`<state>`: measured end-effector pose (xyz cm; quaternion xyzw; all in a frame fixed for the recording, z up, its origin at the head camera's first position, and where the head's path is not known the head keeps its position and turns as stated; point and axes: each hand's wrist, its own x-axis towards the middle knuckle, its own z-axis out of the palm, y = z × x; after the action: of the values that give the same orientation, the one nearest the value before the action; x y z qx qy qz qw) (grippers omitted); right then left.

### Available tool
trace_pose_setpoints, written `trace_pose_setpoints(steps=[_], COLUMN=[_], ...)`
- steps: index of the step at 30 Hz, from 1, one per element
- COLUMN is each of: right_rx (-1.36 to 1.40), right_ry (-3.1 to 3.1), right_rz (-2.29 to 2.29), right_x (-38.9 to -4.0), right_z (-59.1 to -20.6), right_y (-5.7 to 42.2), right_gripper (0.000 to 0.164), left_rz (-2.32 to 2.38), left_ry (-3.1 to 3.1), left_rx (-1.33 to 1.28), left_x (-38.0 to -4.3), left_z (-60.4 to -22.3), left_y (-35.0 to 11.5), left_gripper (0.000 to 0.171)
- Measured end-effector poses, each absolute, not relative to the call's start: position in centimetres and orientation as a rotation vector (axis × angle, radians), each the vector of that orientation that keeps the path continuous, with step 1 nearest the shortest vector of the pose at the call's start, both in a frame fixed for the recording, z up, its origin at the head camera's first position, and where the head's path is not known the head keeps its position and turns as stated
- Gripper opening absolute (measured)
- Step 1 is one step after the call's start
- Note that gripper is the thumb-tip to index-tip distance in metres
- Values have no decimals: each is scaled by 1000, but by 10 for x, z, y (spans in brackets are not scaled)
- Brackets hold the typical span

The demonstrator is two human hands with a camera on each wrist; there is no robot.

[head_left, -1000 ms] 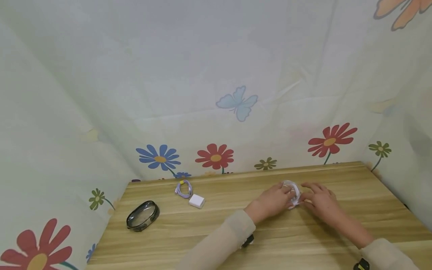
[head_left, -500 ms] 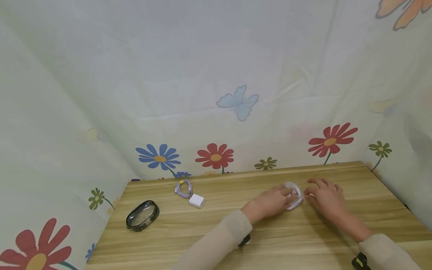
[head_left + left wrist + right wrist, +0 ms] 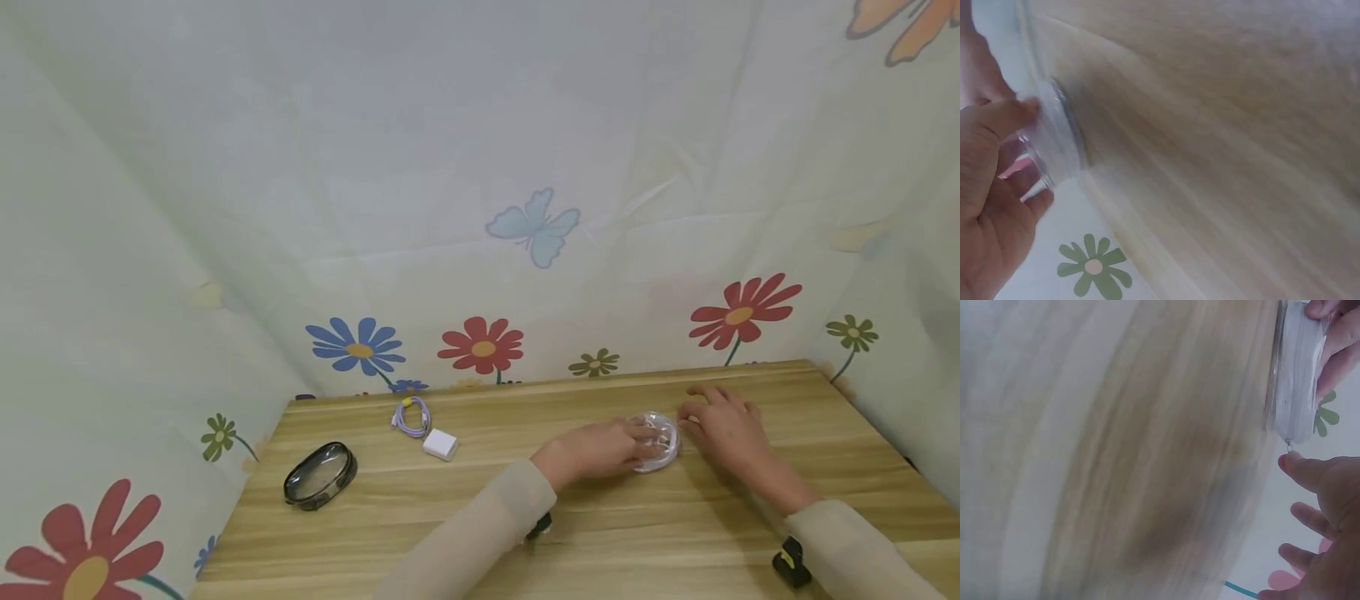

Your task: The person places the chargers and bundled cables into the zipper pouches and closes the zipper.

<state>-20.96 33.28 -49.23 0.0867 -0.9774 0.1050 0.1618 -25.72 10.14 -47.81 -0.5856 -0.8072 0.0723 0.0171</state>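
A small clear pouch with whitish sides (image 3: 670, 451) stands on the wooden table, right of the middle in the head view. My left hand (image 3: 600, 450) grips it from the left, and the left wrist view has the thumb on one side of the pouch (image 3: 1060, 134) and fingers on the other. At the pouch's right end is my right hand (image 3: 726, 427). In the right wrist view its thumb and a fingertip pinch a small zipper pull (image 3: 1290, 446) on the pouch, while the other fingers are spread. What the pouch holds cannot be made out.
On the table's left lies an oval clear case with black trim (image 3: 321, 476). Further back are a coiled lilac cable (image 3: 412, 418) with a yellow tie and a white charger block (image 3: 440, 444). Flower-printed cloth (image 3: 420, 200) rises behind the table (image 3: 480, 517) and at both sides.
The pouch has shifted slightly right and nearer, with the left hand still on it. The right hand has drawn a little to the right along with the pouch's edge.
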Motion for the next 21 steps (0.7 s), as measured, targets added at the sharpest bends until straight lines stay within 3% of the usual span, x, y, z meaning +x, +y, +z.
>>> trace_pose_setpoints(steps=[4, 11, 15, 21], right_rx=[275, 353, 392, 455], right_ry=[-2805, -2741, -2670, -2621], right_rz=[333, 397, 452, 465], right_x=[-203, -193, -194, -195], right_z=[-488, -486, -488, -491], right_y=[329, 315, 310, 304], right_gripper=[3, 8, 11, 13], left_rz=[-22, -244, -196, 102], left_ry=[-2684, -2840, -2855, -2701], left_rx=[-1673, -1432, -1325, -1295], left_x=[-266, -279, -274, -269], left_z=[-477, -477, -481, -486], left_y=[96, 103, 109, 117], left_gripper=[46, 20, 44, 48])
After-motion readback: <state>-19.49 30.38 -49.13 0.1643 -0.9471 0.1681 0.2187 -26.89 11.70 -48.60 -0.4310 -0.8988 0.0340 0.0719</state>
